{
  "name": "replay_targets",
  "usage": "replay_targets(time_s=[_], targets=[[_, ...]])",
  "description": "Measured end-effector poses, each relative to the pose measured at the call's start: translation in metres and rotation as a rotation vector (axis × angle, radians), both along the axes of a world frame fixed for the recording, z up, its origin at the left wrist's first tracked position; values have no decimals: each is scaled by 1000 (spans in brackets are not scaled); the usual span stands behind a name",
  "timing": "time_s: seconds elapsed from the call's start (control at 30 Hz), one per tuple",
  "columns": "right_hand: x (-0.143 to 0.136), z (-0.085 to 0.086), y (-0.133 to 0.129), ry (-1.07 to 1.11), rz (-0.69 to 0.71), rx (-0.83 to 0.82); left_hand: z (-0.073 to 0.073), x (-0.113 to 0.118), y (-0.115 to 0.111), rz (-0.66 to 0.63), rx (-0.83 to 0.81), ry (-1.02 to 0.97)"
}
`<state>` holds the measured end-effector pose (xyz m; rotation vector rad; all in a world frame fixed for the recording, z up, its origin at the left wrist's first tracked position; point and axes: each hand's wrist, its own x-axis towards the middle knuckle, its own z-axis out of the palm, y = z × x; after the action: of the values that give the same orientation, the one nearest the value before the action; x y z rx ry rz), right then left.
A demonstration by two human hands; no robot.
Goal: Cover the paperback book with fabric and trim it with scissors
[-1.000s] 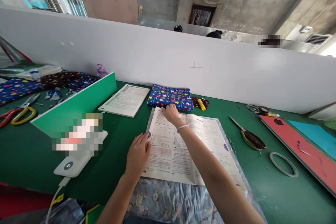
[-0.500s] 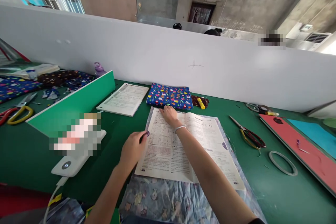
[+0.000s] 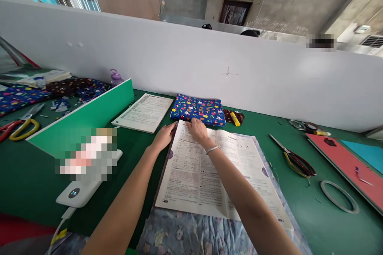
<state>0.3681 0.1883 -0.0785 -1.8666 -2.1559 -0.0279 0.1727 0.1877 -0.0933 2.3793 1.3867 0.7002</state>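
An open printed book (image 3: 185,175) lies on a grey-blue patterned fabric (image 3: 191,231). My left hand (image 3: 163,137) is at the book's upper left corner, its fingers bent around the dark edge there; the fingertips are partly hidden. My right hand (image 3: 198,129) rests on the top of the left page, fingers bent and close together against the paper, with the forearm lying across the right page. Just beyond the book sits a folded blue fabric (image 3: 197,109) with colourful figures.
Scissors (image 3: 293,159), a tape roll (image 3: 339,196) and a red board (image 3: 344,155) lie right. A yellow glue stick (image 3: 235,119) is behind. Left are a paper stack (image 3: 143,112), green divider (image 3: 86,117), white power bank (image 3: 79,193) and more scissors (image 3: 22,123).
My left hand has moved up along the book's left edge to its upper corner. My right hand has stayed near the page top. The view has shifted slightly.
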Motion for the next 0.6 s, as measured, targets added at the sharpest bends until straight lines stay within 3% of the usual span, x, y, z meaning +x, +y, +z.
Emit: replay_targets(time_s=[0.23, 0.6], targets=[[-9, -6, -1, -34, -24, -27, -5, -1, 2, -8, -17, -35], [-6, 5, -11, -59, 44, -5, -4, -1, -8, 45, 32, -8]])
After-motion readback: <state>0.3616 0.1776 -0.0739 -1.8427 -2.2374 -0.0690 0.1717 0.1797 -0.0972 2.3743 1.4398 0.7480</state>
